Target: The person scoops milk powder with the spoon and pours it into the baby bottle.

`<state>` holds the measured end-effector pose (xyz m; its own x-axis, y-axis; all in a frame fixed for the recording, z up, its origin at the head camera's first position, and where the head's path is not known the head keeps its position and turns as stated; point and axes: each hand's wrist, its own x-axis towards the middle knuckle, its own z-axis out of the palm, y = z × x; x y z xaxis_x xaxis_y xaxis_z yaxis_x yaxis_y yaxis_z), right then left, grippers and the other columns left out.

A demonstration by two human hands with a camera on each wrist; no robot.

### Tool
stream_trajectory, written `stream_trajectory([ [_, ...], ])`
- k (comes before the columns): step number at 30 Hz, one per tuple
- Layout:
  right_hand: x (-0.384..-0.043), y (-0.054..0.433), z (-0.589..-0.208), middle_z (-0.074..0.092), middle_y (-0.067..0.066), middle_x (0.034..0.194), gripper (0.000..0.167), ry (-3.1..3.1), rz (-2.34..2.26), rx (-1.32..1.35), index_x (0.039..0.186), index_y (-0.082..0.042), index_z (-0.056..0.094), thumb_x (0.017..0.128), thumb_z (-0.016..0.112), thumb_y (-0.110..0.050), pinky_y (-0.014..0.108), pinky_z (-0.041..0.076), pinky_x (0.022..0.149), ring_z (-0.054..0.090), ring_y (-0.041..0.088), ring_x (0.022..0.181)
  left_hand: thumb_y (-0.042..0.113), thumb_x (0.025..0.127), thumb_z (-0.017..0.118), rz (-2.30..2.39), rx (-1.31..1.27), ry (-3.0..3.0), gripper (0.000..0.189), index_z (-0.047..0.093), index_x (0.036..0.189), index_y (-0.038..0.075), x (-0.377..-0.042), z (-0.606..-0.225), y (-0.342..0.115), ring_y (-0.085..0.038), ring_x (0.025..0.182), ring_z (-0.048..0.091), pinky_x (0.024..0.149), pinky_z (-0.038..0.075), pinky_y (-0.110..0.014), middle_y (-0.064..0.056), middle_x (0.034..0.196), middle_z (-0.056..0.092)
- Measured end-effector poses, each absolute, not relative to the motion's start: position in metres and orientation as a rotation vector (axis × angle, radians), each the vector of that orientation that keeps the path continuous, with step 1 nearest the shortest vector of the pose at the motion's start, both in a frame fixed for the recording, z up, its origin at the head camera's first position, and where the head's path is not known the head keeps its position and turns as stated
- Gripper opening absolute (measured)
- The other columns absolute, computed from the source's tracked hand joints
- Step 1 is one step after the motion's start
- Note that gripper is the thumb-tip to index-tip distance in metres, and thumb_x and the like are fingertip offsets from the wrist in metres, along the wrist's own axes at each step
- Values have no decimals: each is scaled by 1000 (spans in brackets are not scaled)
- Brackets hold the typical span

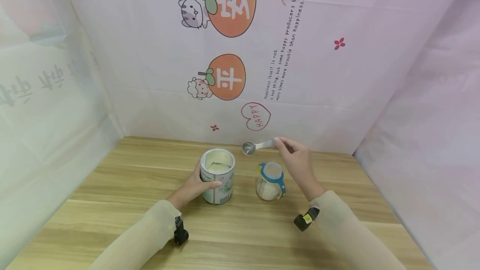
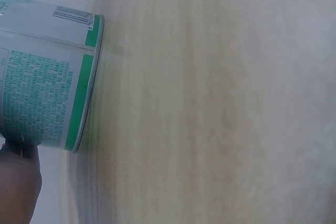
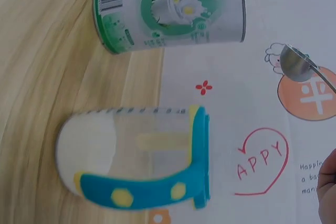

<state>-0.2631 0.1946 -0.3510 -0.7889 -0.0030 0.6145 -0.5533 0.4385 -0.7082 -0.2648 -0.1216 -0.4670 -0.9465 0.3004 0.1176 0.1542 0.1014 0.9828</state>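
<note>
My left hand grips the side of an open milk powder can, thumb across its front; pale powder shows inside. In the left wrist view the can stands with its green base edge at the table. My right hand pinches the handle of a metal measuring spoon, held up between the can and a baby bottle. In the right wrist view the spoon's bowl hangs above both. The clear bottle, with blue and yellow handles, stands upright and uncapped, white contents filling its lower part.
The wood-grain table carries the can and bottle. A printed white cloth rises behind the table, and pale cloth hangs at both sides. Each wrist wears a small black camera.
</note>
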Motion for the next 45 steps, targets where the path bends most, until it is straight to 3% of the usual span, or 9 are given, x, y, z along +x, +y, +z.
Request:
stream_trajectory([
  [6, -263, 173, -348, 71, 18, 86, 19, -2133, 1363, 533, 102, 3, 75, 99, 65, -14, 14, 46, 56, 55, 13, 65, 29, 83, 83, 1973, 462, 2246, 106, 10, 160, 30, -264, -466, -120, -32, 141, 33, 116, 18, -61, -10, 155, 35],
  [12, -248, 152, -332, 68, 14, 78, 16, -2114, 1342, 625, 99, 10, 73, 98, 64, -4, 15, 41, 53, 49, 10, 62, 25, 84, 82, 2003, 508, 2218, 104, 11, 159, 34, -263, -465, -122, -30, 140, 34, 116, 18, -61, -7, 154, 35],
  [16, -260, 147, -343, 68, 10, 78, 15, -2093, 1335, 691, 100, 6, 74, 98, 65, -6, 16, 40, 52, 49, 12, 62, 24, 85, 82, 2007, 528, 2213, 102, 12, 159, 34, -263, -465, -123, -30, 140, 35, 116, 19, -59, -7, 153, 37],
  [23, -277, 136, -358, 71, 5, 82, 20, -2147, 1306, 763, 103, -6, 77, 99, 66, -22, 20, 48, 57, 57, 13, 66, 25, 85, 82, 1996, 503, 2221, 102, 13, 159, 32, -264, -465, -122, -31, 139, 35, 116, 19, -60, -9, 152, 38],
  [29, -281, 125, -360, 72, 2, 82, 14, -2136, 1090, 885, 98, -5, 78, 96, 71, -16, 24, 53, 59, 58, 11, 66, 26, 86, 81, 1978, 507, 2235, 102, 10, 160, 25, -263, -463, -121, -34, 140, 34, 116, 18, -62, -13, 152, 37],
  [36, -286, 115, -362, 69, 0, 79, 12, -2169, 882, 1031, 97, -5, 78, 95, 71, -14, 21, 50, 59, 55, 8, 66, 26, 84, 83, 1994, 464, 2223, 103, 12, 158, 31, -263, -464, -122, -31, 138, 37, 116, 20, -59, -7, 150, 40],
  [45, -284, 104, -357, 67, -3, 81, 12, -2247, 692, 1177, 98, -7, 77, 97, 68, -16, 16, 48, 58, 52, 5, 66, 28, 85, 82, 1978, 471, 2220, 103, 11, 159, 29, -263, -464, -122, -30, 136, 39, 115, 22, -60, -7, 148, 42],
])
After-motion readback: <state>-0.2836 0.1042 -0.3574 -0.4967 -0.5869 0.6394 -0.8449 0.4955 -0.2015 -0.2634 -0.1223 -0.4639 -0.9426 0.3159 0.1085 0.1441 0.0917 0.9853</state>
